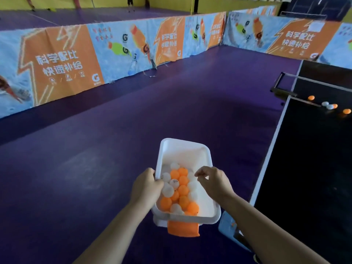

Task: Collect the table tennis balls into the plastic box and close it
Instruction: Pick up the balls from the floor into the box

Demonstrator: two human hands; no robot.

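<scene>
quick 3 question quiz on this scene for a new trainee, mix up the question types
1. True or false: the plastic box rests on the table.
2. The balls in the box are: A all white, B all orange, C orange and white.
3. Fill in: loose balls lie on the table beside the ____.
Key: 1 false, the left hand holds it above the floor; 2 C; 3 net.
</scene>
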